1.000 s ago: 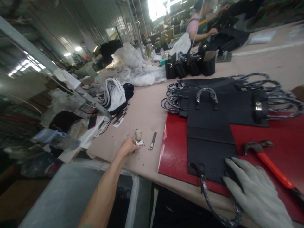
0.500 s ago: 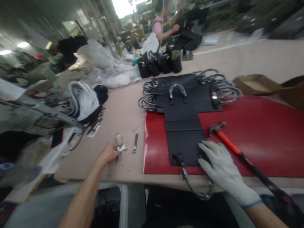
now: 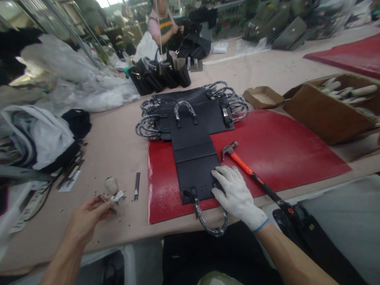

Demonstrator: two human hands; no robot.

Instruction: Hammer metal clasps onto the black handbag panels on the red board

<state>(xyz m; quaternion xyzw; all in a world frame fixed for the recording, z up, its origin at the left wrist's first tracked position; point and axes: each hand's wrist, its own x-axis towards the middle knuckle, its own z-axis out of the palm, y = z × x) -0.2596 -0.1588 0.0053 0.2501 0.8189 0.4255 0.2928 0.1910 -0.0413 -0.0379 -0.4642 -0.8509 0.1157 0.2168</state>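
My bare left hand (image 3: 89,215) is just above the table at the left, thumb and fingers closed on a slim dark metal tool (image 3: 107,204) whose exact kind I cannot make out. Beside it are a pale round-ended handle (image 3: 111,185) with white material and a flat metal punch-like tool (image 3: 137,186). My right hand (image 3: 236,192), in a white glove, lies with fingers stretched over the edge of a black bag panel (image 3: 197,178). A plastic-wrapped handle (image 3: 208,227) on that panel hangs past the table's front edge; another wrapped handle (image 3: 185,109) curves up at the far end.
A claw hammer (image 3: 240,162) lies on the red mat (image 3: 285,146), right of the panel. Behind are stacked black panels (image 3: 208,105), black bags (image 3: 162,75) and a person (image 3: 162,25). Brown boxes (image 3: 329,111) stand at right; folded cloth (image 3: 44,134) sits at left.
The camera view has swung right, so the table things sit further left. My left hand has come back from beside the pale handle with the slim metal tool showing. My right hand stays on the panel.
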